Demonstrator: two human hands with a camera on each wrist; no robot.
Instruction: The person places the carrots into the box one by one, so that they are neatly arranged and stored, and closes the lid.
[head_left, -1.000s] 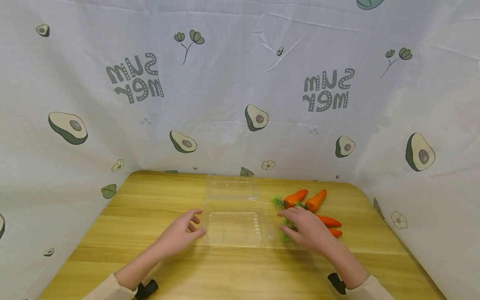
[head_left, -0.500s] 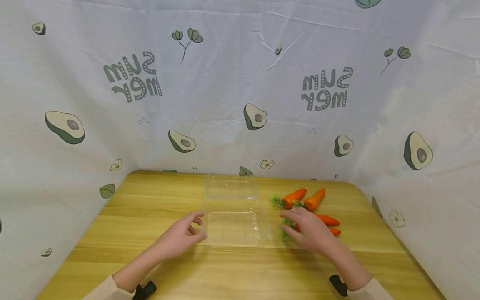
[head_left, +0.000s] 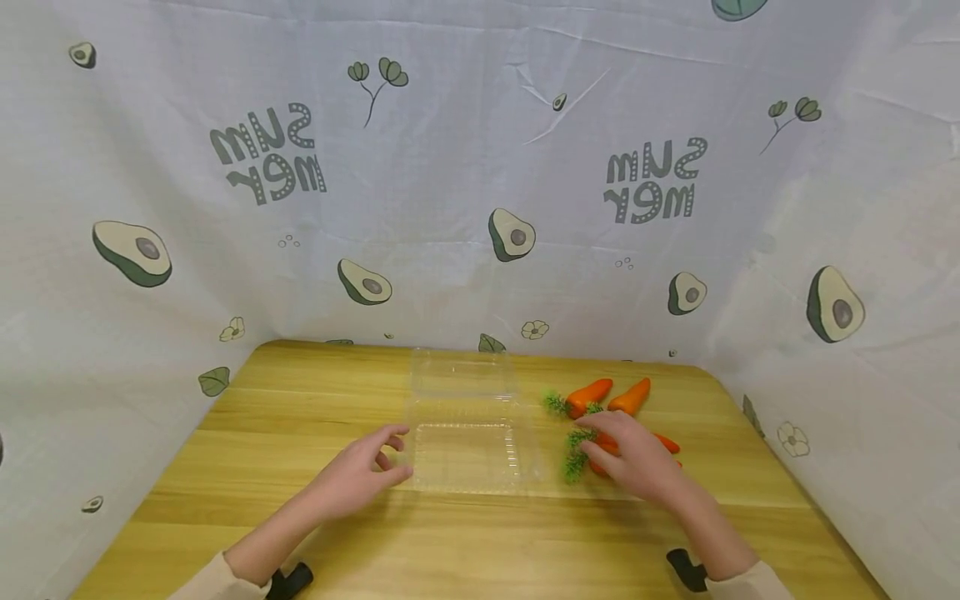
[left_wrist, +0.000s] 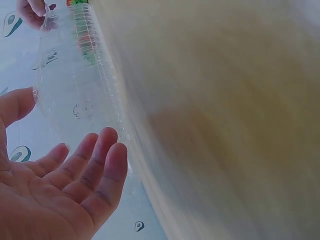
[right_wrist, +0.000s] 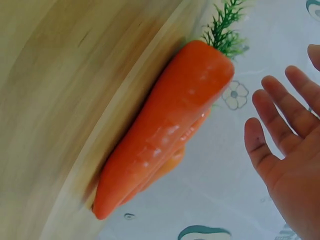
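On the wooden table (head_left: pixel 315 408), the fingers (head_left: pixel 390 437) of the left hand (head_left: pixel 358 473) are loosely spread and holding nothing, their tips at the near left corner of the clear plastic clamshell box (head_left: pixel 468 454); from the wrist view the fingers (left_wrist: pixel 100 155) lie straight and slightly apart just beside the box's ribbed wall (left_wrist: pixel 75 90), and I cannot tell whether they touch it. Across the box, the right hand (head_left: pixel 633 457) is lowered over the nearer carrots (head_left: pixel 600 454), fingers extended and a little apart; the right wrist view shows the open palm (right_wrist: pixel 287 150) beside a carrot (right_wrist: pixel 165 130) rather than wrapped round it. Green tufted tops (head_left: pixel 574 458) stick out from under the fingertips toward the box. Two more carrots (head_left: pixel 592 393) lie just behind, side by side, tips pointing away to the right. The box stands open at the table's middle, lid (head_left: pixel 463 372) laid back. Avocado-print cloth (head_left: pixel 480 192) hangs behind and to both sides.
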